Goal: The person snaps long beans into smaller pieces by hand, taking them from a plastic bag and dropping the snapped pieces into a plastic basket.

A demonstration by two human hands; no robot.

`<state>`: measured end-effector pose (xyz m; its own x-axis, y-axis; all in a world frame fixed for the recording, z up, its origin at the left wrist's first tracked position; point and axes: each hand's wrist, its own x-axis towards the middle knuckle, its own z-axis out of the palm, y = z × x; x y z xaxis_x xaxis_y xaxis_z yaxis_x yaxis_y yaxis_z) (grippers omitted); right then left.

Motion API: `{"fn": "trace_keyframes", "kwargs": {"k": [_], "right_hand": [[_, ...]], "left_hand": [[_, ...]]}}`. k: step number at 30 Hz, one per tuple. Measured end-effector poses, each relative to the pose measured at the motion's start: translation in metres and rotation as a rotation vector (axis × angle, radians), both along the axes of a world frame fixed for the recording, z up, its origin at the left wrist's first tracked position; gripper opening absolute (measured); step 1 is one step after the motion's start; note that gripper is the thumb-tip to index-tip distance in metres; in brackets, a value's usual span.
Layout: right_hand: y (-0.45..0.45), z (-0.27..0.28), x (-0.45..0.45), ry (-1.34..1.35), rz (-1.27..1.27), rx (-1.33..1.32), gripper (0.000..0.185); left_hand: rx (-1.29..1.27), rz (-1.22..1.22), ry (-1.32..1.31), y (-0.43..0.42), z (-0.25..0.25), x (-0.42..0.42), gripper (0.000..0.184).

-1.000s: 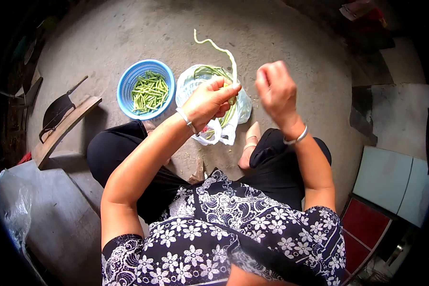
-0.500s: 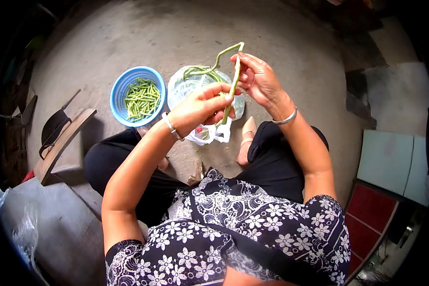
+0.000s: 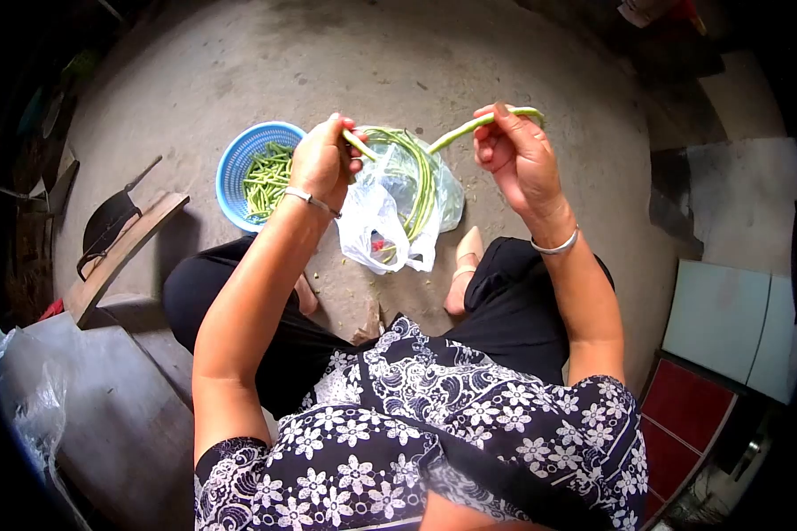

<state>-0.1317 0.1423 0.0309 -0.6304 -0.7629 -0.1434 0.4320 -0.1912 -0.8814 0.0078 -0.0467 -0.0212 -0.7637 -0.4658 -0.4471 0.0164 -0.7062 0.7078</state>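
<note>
My left hand (image 3: 326, 164) is closed on a short piece of green bean (image 3: 359, 146), just right of a blue basket (image 3: 230, 181) holding many cut bean pieces (image 3: 269, 181). Raised on the right, my right hand (image 3: 518, 155) pinches a longer green bean (image 3: 469, 129) that sticks out to both sides of the fingers. Between the hands, an open plastic bag (image 3: 363, 217) lies on the floor with long uncut beans (image 3: 423, 190) in it.
A curved blade (image 3: 108, 221) is fixed on a wooden board (image 3: 128, 248) at the left. Clear plastic sheeting (image 3: 31, 389) lies at the lower left. A pale panel above red tiles (image 3: 682, 403) stands at the right. My feet are beside the bag.
My hands have moved apart, the left toward the basket and the right outward. The bean that both held is now in two separate pieces, one in each hand.
</note>
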Motion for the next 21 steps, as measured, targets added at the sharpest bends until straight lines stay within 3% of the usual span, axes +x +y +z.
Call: {"fn": "trace_keyframes", "kwargs": {"k": [4,7,10,13,18,21], "right_hand": [[-0.005,-0.002,0.011,-0.129,0.232,0.019,0.023],[-0.009,-0.009,0.017,-0.128,0.289,0.107,0.022],[-0.008,-0.012,0.018,-0.081,0.316,0.147,0.019],[-0.013,-0.002,0.021,-0.075,0.212,0.249,0.020],[-0.004,-0.016,-0.006,-0.289,0.180,0.085,0.022],[-0.002,-0.019,-0.011,-0.253,0.096,0.039,0.020]], "left_hand": [[0.038,-0.376,0.127,0.018,0.007,-0.006,0.023],[0.142,-0.531,0.142,0.037,0.037,-0.003,0.025],[0.151,-0.625,0.210,0.030,0.026,-0.003,0.023],[0.113,-0.677,0.167,0.031,0.026,-0.001,0.021],[-0.042,-0.775,0.139,0.032,0.032,0.002,0.019],[-0.135,-0.644,0.056,0.032,0.020,0.000,0.015]]}}
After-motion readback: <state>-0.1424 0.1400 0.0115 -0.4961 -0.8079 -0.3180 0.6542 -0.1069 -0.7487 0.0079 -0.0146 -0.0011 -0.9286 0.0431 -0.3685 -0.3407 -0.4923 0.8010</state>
